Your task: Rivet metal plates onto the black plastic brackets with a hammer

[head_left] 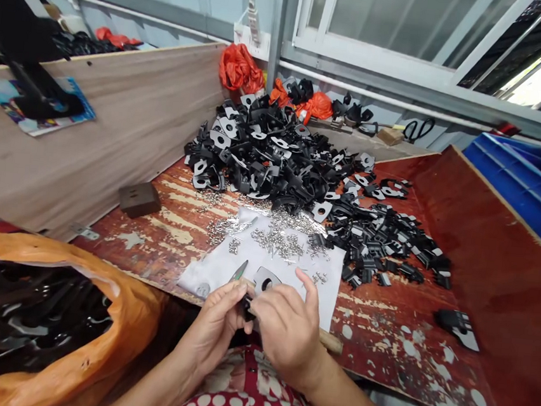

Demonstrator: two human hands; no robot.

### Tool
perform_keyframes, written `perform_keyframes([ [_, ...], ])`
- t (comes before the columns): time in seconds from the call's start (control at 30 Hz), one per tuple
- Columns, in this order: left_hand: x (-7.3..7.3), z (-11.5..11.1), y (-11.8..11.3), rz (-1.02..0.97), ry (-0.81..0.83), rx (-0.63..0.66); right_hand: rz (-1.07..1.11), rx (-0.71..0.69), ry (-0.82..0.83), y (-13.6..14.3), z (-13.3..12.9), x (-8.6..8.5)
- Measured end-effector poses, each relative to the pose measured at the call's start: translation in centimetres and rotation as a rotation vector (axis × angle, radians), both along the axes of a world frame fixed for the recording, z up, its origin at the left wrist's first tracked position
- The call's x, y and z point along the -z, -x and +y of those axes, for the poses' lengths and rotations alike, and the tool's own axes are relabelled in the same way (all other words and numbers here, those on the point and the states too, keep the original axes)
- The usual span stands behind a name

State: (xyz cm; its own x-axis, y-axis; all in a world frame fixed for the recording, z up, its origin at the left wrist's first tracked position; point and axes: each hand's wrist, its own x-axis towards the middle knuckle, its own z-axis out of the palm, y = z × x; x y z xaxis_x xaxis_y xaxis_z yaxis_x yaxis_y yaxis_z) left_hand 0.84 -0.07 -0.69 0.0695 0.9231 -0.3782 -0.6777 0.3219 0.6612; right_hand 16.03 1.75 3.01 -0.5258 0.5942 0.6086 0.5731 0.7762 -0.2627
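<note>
Near the table's front edge, my left hand pinches a small black part. My right hand is bent over the same part from the right, its fingers curled and one finger raised; what its fingertips grip is hidden. Just behind the fingers a grey-and-black piece with a round hole shows. A pointed green-and-grey tool tip sticks up beside my left fingers. Under the hands lies a white cloth with small silver metal pieces scattered over its back part.
Black clip parts are heaped at the back, smaller black pieces to the right. A brown block sits left. An orange bag of black parts stands front left. A wooden handle lies by my right wrist. Wooden side boards bound the table.
</note>
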Motion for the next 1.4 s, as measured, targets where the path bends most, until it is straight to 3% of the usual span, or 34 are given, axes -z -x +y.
perform_keyframes([
  [0.17,0.1,-0.4,-0.3,0.0,0.035,-0.056,-0.121,0.005,-0.077,1.0,-0.5,0.8],
  [0.37,0.0,-2.6,0.9,0.079,0.039,-0.008,0.045,-0.026,-0.056,1.5,-0.7,2.0],
  [0.43,0.4,-4.0,2.2,0.199,-0.012,-0.002,0.082,-0.059,-0.012,1.5,-0.8,2.2],
  [0.53,0.7,-6.3,5.0,0.564,-0.077,-0.036,-0.055,-0.195,0.158,0.9,-0.6,2.5],
  [0.57,0.6,-6.9,6.0,0.696,-0.076,-0.029,-0.145,-0.176,0.21,0.4,-0.4,2.7],
  [0.63,0.3,-7.6,7.6,0.886,-0.05,0.013,-0.345,-0.002,0.273,-0.8,0.1,3.3],
  [0.73,0.4,-7.1,8.2,0.967,-0.03,0.065,-0.55,0.221,0.336,-2.6,0.9,4.4],
  [0.83,1.7,-5.3,6.7,0.997,-0.071,0.066,-0.62,0.214,0.51,-4.1,1.0,4.8],
  [0.93,3.4,-3.7,5.0,1.05,-0.105,0.05,-0.538,0.168,0.601,-5.5,0.3,3.8],
  [1.13,5.0,-3.2,4.2,1.141,-0.151,0.006,-0.129,0.028,0.36,-6.5,-2.1,1.8],
  [1.3,5.6,-3.4,4.3,1.167,-0.167,-0.029,-0.262,-0.008,0.28,-4.8,-2.6,2.7],
  [1.4,5.9,-3.4,4.4,1.173,-0.17,-0.035,-0.229,0.013,0.246,-4.8,-2.6,3.0],
])
